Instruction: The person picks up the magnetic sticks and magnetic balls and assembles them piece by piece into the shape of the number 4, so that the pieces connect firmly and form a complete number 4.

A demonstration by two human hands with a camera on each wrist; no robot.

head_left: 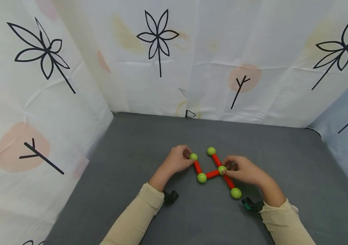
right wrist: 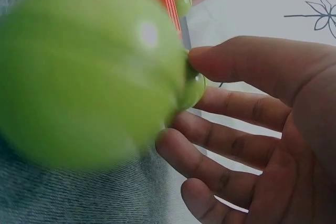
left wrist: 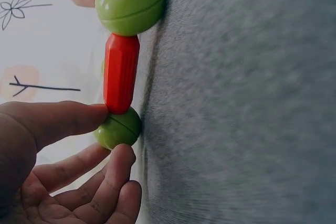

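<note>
On the grey table lies a joined figure of several green balls and red rods. My left hand (head_left: 177,160) pinches the green ball (head_left: 193,156) at its far left end between thumb and fingers. From that ball a red rod (left wrist: 122,74) runs to the near-left ball (head_left: 202,178). My right hand (head_left: 245,170) pinches the middle ball (head_left: 222,169), where three red rods meet. One rod leads away to the far ball (head_left: 211,151), another toward me to the near-right ball (head_left: 236,193), which looms large and blurred in the right wrist view.
Pale cloth walls (head_left: 210,51) with printed plants stand behind and beside the grey tabletop (head_left: 143,136). Dark wrist-worn devices show at the left wrist (head_left: 171,197) and the right wrist (head_left: 252,205), close to the table surface.
</note>
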